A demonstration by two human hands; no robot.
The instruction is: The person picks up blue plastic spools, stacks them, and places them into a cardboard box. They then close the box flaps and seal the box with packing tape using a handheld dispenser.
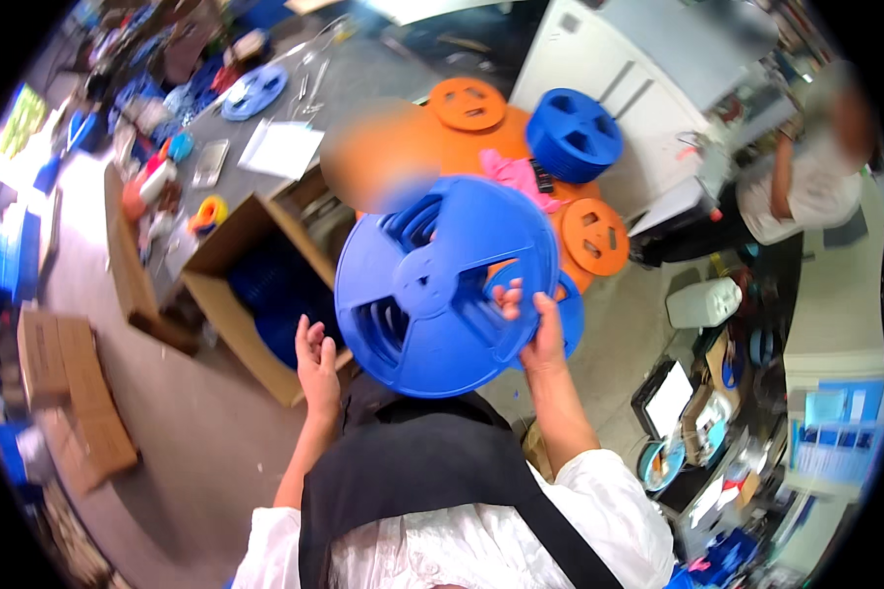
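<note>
A stack of blue plastic reels [424,285] with three wide cut-outs is in front of my chest, its round face turned toward me. My right hand [543,334] grips the stack at its right rim, with fingers showing through a cut-out. Just off the lower left rim, my left hand [319,368] has its fingers apart and holds nothing. Beside it stands an open cardboard box [287,371] with more blue reels [265,285] inside. Another blue reel [572,319] is partly hidden behind the held stack.
Beyond my hands, an orange table [452,145] bears a second blue reel stack [574,133], orange discs [468,103] and a pink cloth [513,175]. A cluttered grey bench is at far left. One person [805,182] stands at right, near a white cabinet [604,88].
</note>
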